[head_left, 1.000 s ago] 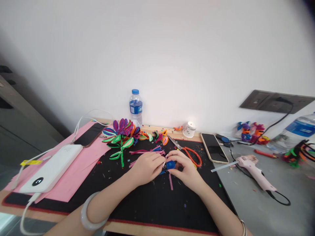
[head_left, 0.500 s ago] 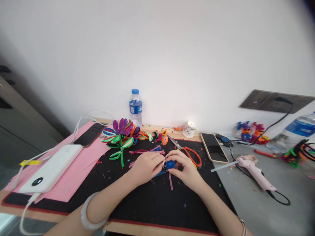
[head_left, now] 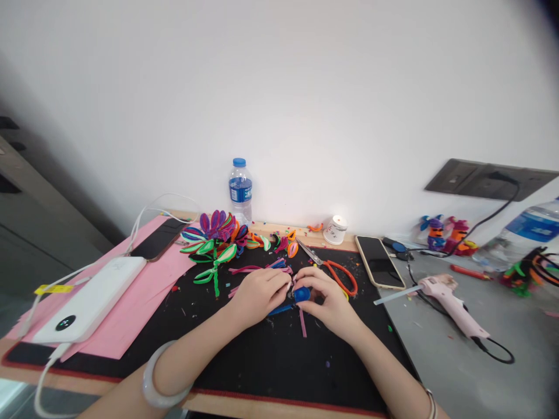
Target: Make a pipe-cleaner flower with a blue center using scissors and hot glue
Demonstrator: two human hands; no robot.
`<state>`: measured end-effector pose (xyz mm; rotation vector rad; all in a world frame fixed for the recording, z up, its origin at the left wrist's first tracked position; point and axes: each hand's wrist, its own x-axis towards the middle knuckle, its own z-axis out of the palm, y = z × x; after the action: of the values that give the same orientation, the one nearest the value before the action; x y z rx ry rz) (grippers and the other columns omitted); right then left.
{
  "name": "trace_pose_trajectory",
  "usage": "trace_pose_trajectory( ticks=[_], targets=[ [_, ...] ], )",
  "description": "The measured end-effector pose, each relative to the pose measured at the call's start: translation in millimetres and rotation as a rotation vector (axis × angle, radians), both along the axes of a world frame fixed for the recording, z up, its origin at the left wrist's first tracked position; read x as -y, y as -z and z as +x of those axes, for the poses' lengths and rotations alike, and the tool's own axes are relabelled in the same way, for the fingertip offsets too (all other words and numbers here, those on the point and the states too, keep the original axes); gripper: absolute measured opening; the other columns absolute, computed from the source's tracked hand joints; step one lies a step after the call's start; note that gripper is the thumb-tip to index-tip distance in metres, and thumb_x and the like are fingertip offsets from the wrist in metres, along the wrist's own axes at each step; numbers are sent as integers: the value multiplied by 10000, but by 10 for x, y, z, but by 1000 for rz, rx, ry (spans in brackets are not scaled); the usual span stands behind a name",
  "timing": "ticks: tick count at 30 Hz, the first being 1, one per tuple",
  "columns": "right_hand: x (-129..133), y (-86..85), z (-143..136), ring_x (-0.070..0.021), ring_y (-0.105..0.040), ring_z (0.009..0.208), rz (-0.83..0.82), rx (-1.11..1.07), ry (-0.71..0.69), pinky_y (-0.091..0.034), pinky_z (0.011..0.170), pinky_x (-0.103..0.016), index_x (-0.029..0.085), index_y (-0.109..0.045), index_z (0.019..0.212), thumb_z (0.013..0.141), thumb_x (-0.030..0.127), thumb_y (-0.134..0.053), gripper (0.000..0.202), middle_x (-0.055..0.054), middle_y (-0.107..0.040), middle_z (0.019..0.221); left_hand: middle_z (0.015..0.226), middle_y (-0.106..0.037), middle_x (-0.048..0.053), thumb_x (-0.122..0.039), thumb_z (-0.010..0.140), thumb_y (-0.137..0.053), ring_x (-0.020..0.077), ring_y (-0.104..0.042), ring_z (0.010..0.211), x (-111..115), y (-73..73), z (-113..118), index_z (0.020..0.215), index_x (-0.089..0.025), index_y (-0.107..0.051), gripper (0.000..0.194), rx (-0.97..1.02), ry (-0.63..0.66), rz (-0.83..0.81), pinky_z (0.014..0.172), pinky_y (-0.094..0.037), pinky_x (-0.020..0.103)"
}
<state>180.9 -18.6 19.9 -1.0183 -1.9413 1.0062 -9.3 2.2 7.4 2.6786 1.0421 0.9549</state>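
Over the black mat (head_left: pixel 262 366), my right hand (head_left: pixel 332 302) pinches a small rounded blue piece (head_left: pixel 302 294), probably bent pipe cleaner, between thumb and fingers. My left hand (head_left: pixel 259 295) is closed right beside it, fingertips almost meeting the right ones; what it grips is hidden. A blue pipe cleaner (head_left: pixel 280 310) shows under the left fingers, and I cannot tell whether it is held or lying on the mat. Behind the hands lie pink and blue pipe cleaners (head_left: pixel 244 269). A short pink strip (head_left: pixel 303 323) lies just in front.
Orange-handled scissors (head_left: pixel 340 279) lie behind my right hand. A pipe cleaner flower (head_left: pixel 216 244), a water bottle (head_left: pixel 240 192) and a paper cup (head_left: pixel 336 230) stand farther back. Right are a phone (head_left: pixel 381 263) and a pink glue gun (head_left: pixel 454 305); left, a white power bank (head_left: pixel 94 299).
The blue piece has turned slightly and shows more between the right fingers. My left fingertips have shifted a little to the left. Everything else is still.
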Motion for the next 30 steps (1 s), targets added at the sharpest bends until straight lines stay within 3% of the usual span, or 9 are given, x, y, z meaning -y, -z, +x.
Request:
trace_pose_trajectory(
  ticks=[5, 14, 19, 24, 30],
  targets=[
    [14, 2, -9, -136, -527, 786, -3, 9, -17, -442, 565, -221, 212, -616, 857, 697, 135, -621, 177, -47, -485, 1037, 804, -594, 29, -187, 844, -386, 136, -550, 747, -45, -30, -53, 870, -177, -540, 156, 86, -86, -127, 699, -436, 260],
    [9, 7, 0, -126, -524, 760, -6, 3, 0, -442, 554, -216, 207, -613, 855, 699, 148, -618, 167, -48, -488, 1034, 899, -589, 36, -216, 881, -326, 145, -550, 825, -25, -57, -53, 947, -188, -520, 206, 206, -52, -293, 746, -429, 269],
    [9, 16, -6, -140, -535, 797, -5, -6, 2, -450, 566, -219, 203, -612, 860, 699, 139, -611, 173, -55, -492, 1035, 964, -566, 55, -141, 859, -323, 147, -526, 911, -26, -52, -50, 1007, -182, -500, 235, 271, -18, -274, 813, -416, 285],
    [8, 9, -7, -144, -536, 797, 0, -13, 6, -445, 561, -223, 208, -612, 862, 702, 151, -613, 170, -55, -495, 1027, 784, -551, 32, -101, 794, -374, 134, -534, 746, -15, -48, -58, 797, -169, -509, 150, 281, -32, -229, 699, -435, 257],
    [8, -5, -5, -151, -536, 811, 3, -15, 10, -443, 557, -224, 210, -611, 863, 706, 157, -611, 166, -56, -500, 1019, 773, -597, 25, -124, 782, -394, 132, -557, 719, -19, -45, -41, 835, -172, -528, 152, 285, -69, -216, 680, -445, 249]
  ],
)
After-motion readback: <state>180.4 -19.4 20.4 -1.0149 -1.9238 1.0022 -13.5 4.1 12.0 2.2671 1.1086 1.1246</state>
